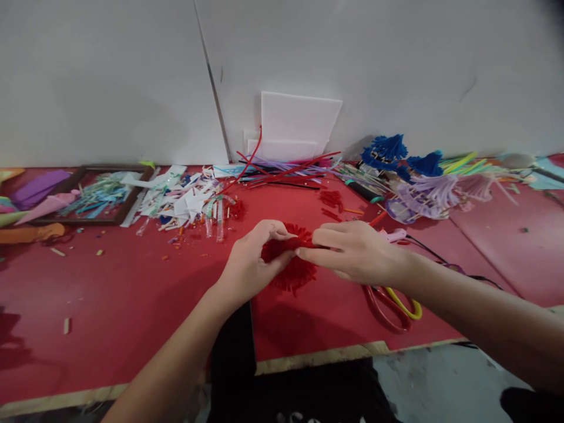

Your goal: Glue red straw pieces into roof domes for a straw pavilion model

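A red fringed paper flower [294, 271] is held over the red table [132, 305] between both hands. My left hand [253, 261] grips its left side with the fingers curled over the top. My right hand [356, 251] pinches its upper right edge with thumb and fingertips. The flower's middle is partly hidden by my fingers.
Scissors with red and yellow handles [392, 302] lie under my right wrist. Red and black sticks [282, 173], white foam sheets [295, 126], blue tassels [392, 150], a purple fringed piece [436, 194], paper scraps [185, 200] and a framed tray [94, 194] line the back. The table's front edge [308, 358] is near.
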`<state>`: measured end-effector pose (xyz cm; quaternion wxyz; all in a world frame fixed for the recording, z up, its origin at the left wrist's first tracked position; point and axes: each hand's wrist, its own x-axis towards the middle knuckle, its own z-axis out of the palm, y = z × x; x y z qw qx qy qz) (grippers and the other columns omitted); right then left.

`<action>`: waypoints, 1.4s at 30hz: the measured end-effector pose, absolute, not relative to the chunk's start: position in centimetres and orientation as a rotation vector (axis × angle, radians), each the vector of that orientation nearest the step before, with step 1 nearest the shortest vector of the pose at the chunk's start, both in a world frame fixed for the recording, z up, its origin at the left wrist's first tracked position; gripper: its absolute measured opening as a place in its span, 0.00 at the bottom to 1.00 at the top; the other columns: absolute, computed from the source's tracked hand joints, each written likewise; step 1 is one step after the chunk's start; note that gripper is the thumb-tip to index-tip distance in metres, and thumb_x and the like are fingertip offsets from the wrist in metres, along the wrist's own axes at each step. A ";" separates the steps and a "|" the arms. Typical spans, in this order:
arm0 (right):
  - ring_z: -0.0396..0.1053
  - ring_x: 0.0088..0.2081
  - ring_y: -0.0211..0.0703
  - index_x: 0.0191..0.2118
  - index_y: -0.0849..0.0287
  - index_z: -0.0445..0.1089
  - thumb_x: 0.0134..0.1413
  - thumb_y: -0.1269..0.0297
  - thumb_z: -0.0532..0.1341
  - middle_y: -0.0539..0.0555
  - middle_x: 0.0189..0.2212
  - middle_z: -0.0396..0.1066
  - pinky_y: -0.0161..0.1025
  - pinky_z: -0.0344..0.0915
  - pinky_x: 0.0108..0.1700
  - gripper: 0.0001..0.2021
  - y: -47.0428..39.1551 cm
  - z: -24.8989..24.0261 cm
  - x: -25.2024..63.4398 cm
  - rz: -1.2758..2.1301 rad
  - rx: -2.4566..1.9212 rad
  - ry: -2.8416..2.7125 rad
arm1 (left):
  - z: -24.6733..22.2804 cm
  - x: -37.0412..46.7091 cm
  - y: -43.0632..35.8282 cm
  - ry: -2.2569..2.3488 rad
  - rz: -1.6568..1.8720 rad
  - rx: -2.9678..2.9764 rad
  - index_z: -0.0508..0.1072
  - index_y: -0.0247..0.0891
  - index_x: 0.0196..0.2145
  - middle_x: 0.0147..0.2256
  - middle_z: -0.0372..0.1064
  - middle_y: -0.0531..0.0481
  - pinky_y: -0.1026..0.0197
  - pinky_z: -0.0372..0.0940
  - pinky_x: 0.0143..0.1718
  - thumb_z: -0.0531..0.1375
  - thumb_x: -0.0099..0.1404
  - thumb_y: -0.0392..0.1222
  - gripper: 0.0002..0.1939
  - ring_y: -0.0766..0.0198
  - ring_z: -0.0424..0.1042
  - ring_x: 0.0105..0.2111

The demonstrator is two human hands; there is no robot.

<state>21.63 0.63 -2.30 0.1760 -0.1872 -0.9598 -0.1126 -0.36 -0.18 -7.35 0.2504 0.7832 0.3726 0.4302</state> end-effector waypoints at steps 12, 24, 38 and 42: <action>0.66 0.28 0.34 0.32 0.61 0.72 0.61 0.69 0.58 0.51 0.25 0.71 0.32 0.62 0.32 0.08 1.6 -3.3 21.4 0.510 -0.783 -2.409 | -7.3 -0.4 -0.3 1.001 1.124 2.079 0.65 0.41 0.38 0.37 0.68 0.52 0.62 0.67 0.40 0.61 0.62 0.36 0.08 0.65 0.72 0.37; 0.68 0.33 0.36 0.48 0.60 0.72 0.62 0.70 0.58 0.51 0.30 0.71 0.32 0.63 0.36 0.11 1.8 -2.5 21.2 0.529 -0.860 -2.503 | -6.6 -0.3 0.3 0.960 1.023 1.910 0.53 0.42 0.30 0.33 0.66 0.54 0.61 0.65 0.39 0.60 0.60 0.36 0.15 0.63 0.72 0.38; 0.69 0.34 0.35 0.43 0.60 0.73 0.64 0.64 0.56 0.53 0.33 0.72 0.32 0.64 0.38 0.10 3.9 -3.7 21.0 0.529 -0.599 -2.537 | -6.2 -1.0 2.4 0.978 0.970 1.950 0.68 0.39 0.39 0.39 0.71 0.48 0.49 0.61 0.51 0.67 0.56 0.38 0.15 0.58 0.71 0.43; 0.69 0.34 0.37 0.42 0.59 0.72 0.65 0.63 0.55 0.53 0.33 0.72 0.33 0.65 0.38 0.10 3.7 -3.9 20.6 0.447 -0.668 -2.521 | -6.3 -1.1 2.5 0.990 0.947 1.864 0.70 0.42 0.44 0.39 0.76 0.49 0.48 0.62 0.52 0.66 0.57 0.35 0.16 0.59 0.75 0.41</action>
